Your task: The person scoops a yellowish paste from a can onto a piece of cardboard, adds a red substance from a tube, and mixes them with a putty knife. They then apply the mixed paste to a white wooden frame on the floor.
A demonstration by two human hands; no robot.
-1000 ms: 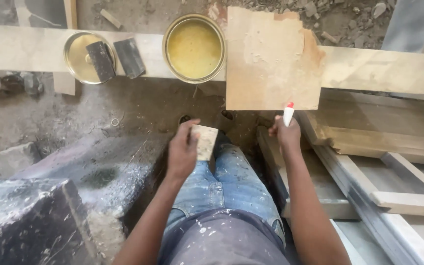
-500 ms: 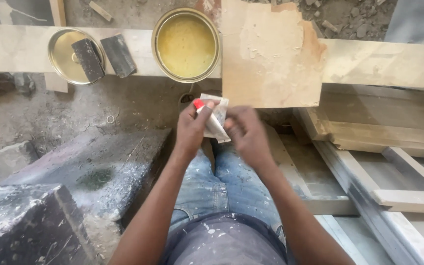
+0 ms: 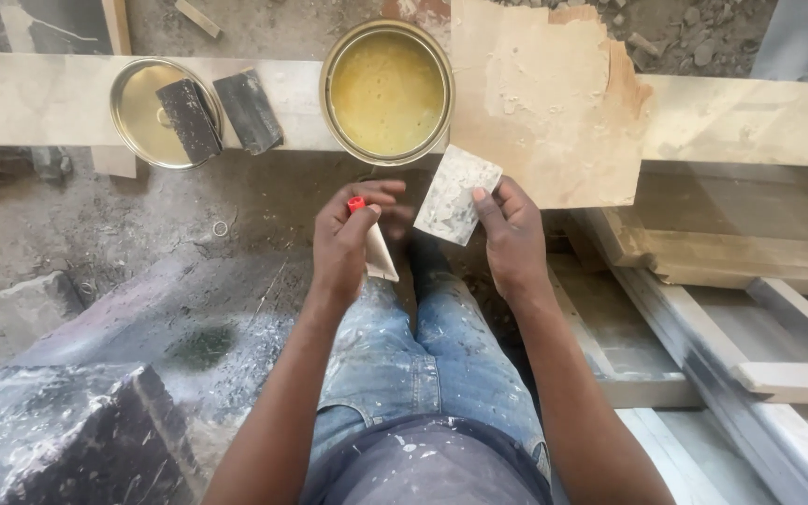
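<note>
Scraper blade (image 3: 456, 194), pale and smeared, sits pinched in the right hand (image 3: 514, 238), just below the near edge of the long stone slab (image 3: 39, 93). Beside it the left hand (image 3: 346, 245) grips a small white tube (image 3: 378, 254), apparently red-capped. Behind them on the slab stands an open tin of yellow paste (image 3: 386, 91).

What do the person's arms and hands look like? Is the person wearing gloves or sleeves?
No gloves and no sleeves show. The left hand and right hand are bare, and both forearms are bare too. No watch, ring or bracelet shows on the wrists or fingers.
</note>
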